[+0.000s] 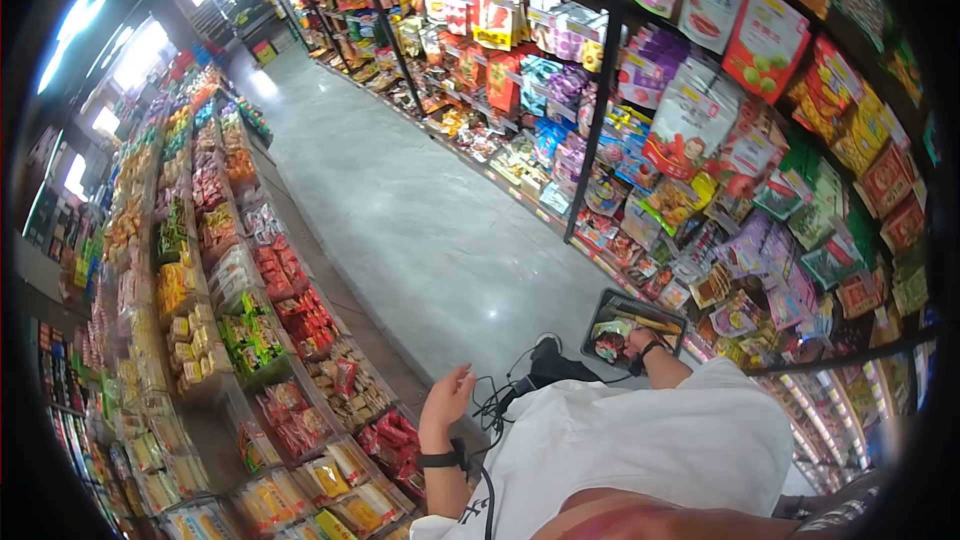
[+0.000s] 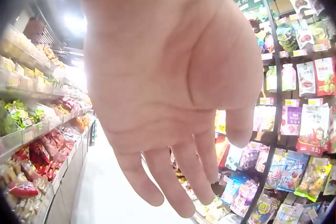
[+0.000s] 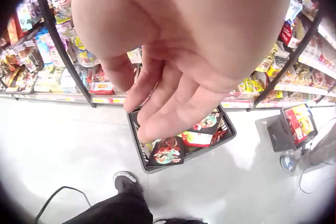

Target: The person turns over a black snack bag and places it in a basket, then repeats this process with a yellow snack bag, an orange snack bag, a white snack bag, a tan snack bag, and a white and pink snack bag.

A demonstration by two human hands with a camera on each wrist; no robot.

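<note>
My left hand (image 1: 448, 402) is raised beside the snack bins with its fingers extended. In the left wrist view, the left palm (image 2: 163, 71) faces the camera and bears nothing. My right hand (image 1: 640, 342) hangs over a black shopping basket (image 1: 592, 332). Seen from the right wrist, the right hand (image 3: 178, 61) has loosely bent fingers, with the thumb apart and nothing visible between them. The fingertips overlap the basket (image 3: 229, 136) in that view. Inside the basket lie dark printed snack packets (image 3: 169, 151) and a red and white packet (image 3: 197, 139); the hand hides part of them.
Tiered bins (image 1: 250, 340) of wrapped snacks line the left side. Racks of hanging snack bags (image 1: 690, 130) stand along the right. Between them runs a grey floor aisle (image 1: 400, 190). A second dark container (image 3: 278, 133) stands at the right. A black cable (image 3: 58, 192) loops near a shoe.
</note>
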